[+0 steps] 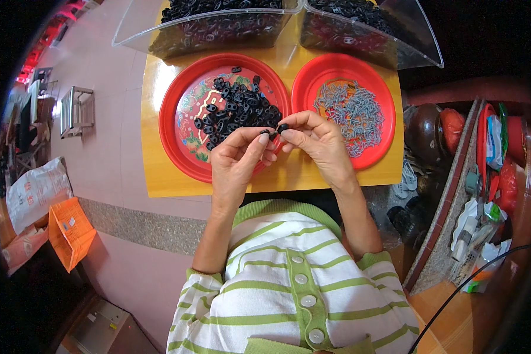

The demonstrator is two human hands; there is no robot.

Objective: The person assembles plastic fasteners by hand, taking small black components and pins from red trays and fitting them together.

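Both my hands meet over the gap between two red trays, fingertips almost touching. Pinched between the thumb and fingers of my left hand is a small black plastic part, mostly covered by the fingertips. My right hand pinches another small black plastic part right beside it. Whether the two parts touch is hard to make out. The left red tray holds a heap of black oval plastic parts with holes. In the right red tray lies a pile of small grey screws.
Two clear plastic bins filled with black parts stand at the far side of the yellow table. A metal stool and an orange box are on the left. Shelves with jars and bags line the right.
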